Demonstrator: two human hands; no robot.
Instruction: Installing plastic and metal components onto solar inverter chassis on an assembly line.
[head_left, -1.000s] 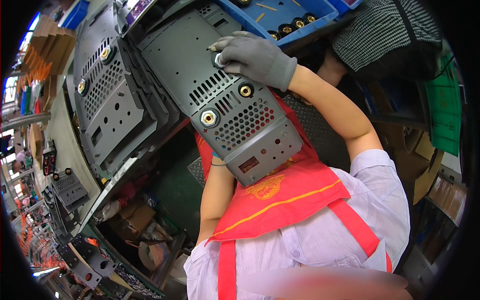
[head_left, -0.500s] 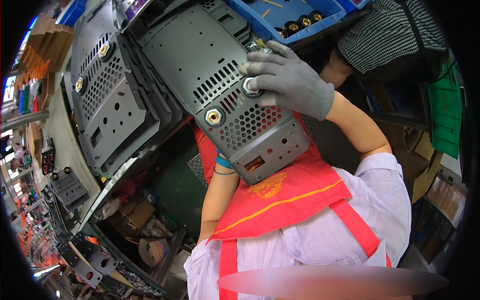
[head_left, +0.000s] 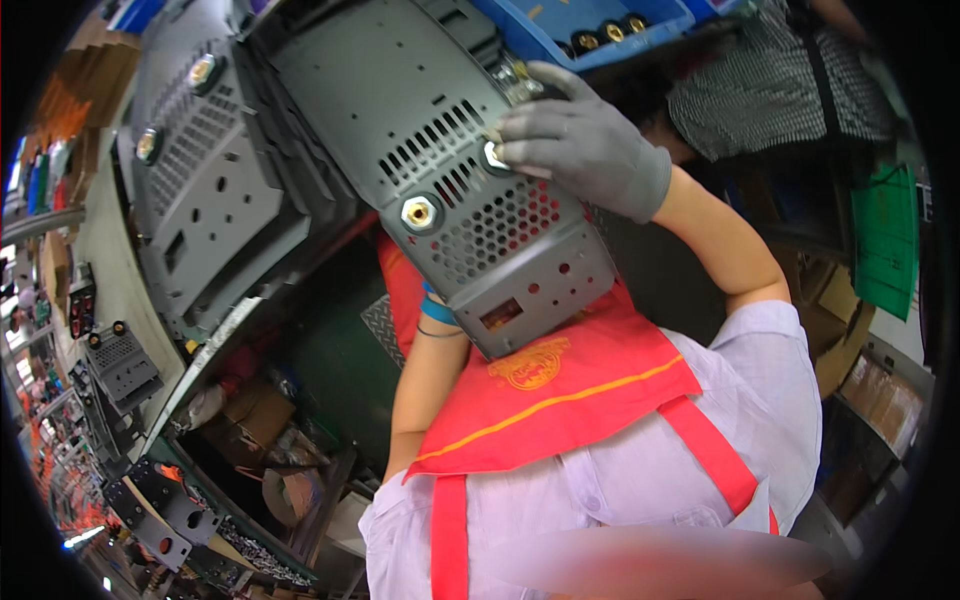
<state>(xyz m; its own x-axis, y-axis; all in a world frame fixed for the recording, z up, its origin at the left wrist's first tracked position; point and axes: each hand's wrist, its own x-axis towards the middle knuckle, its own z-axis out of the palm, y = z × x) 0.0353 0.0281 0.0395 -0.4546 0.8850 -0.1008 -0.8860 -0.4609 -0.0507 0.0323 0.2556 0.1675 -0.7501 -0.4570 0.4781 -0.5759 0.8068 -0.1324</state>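
A dark grey sheet-metal panel [head_left: 350,90] is tilted in front of me, its bent lower end near my red apron. It has slots, honeycomb vents and a brass-centred connector with a hex nut [head_left: 418,213] at its left. My gloved right hand [head_left: 590,145] reaches in from the right, its fingertips closed around a second hex nut [head_left: 493,156]. The glove partly covers that nut. My left forearm [head_left: 430,370], with a blue band [head_left: 436,310] at the wrist, passes behind the panel, which hides the left hand and its fingers.
Similar panels are stacked [head_left: 215,190] at the left, the top one carrying two brass fittings. A blue bin [head_left: 560,55] with several black-and-brass parts stands at the top. A person in a checked cap [head_left: 770,90] is close at the upper right. A smaller panel [head_left: 125,370] lies on the left bench.
My right fingers have drawn in over the right-hand nut and now cover more of it. The panel appears slightly higher and further left in the view, along with the surroundings.
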